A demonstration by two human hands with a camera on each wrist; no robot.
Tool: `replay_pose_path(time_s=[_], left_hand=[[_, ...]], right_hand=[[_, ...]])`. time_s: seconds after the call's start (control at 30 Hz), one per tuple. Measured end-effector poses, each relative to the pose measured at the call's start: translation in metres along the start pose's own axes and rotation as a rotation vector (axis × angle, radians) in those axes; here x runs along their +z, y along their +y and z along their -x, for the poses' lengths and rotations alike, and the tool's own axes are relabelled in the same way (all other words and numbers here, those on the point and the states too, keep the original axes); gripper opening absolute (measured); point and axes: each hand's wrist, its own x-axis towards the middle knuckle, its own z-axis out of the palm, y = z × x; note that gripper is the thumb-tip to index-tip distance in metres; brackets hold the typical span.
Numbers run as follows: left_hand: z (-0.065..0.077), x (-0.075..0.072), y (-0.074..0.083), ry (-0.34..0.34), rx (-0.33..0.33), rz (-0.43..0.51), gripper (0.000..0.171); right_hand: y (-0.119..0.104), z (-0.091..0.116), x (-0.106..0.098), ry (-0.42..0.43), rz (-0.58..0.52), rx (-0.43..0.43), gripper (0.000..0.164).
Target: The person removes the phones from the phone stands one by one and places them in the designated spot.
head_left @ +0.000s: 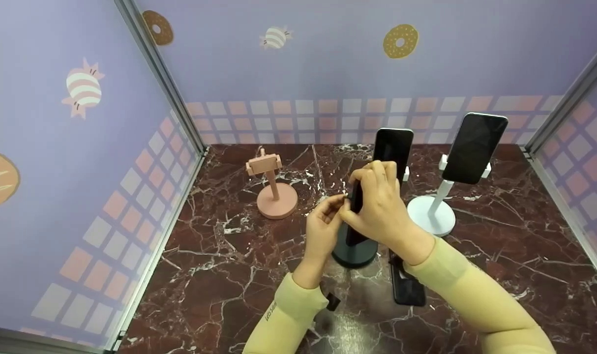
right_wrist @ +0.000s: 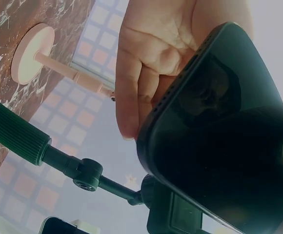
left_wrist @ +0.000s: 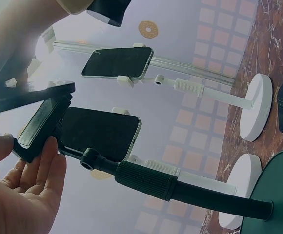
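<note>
My right hand point(head_left: 381, 209) grips a dark phone point(right_wrist: 210, 151) held tilted at the dark green phone stand point(left_wrist: 144, 180). In the left wrist view the phone's edge meets the top of the stand's clamp point(left_wrist: 41, 126). My left hand point(head_left: 322, 228) pinches that clamp, thumb on one side and fingers on the other. The stand's round base point(head_left: 355, 258) stands on the table below both hands. From the head, the hands and phone hide most of the clamp.
Behind the hands, one white stand point(head_left: 433, 216) bears an upright phone point(head_left: 475, 147); another phone point(head_left: 394, 142) stands in a second white stand point(left_wrist: 239, 180). A pink stand point(head_left: 277, 201) is on the left. Another phone point(head_left: 409, 292) and a small black piece point(head_left: 333, 301) lie in front.
</note>
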Motion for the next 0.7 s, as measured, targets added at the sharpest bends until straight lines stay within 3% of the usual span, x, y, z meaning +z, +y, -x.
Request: replay_pose_path(time_s=[0.33,0.7], left_hand=[[0.001,-0.001,0.001,-0.006,-0.033,-0.020,0.027],[0.000,-0.002,0.001,-0.016,-0.049,0.015,0.028]], right_hand=[[0.000,0.005,-0.004,0.001,0.000,-0.014,0.041],[0.004,0.012,-0.011,-0.014,0.015,0.053,0.040]])
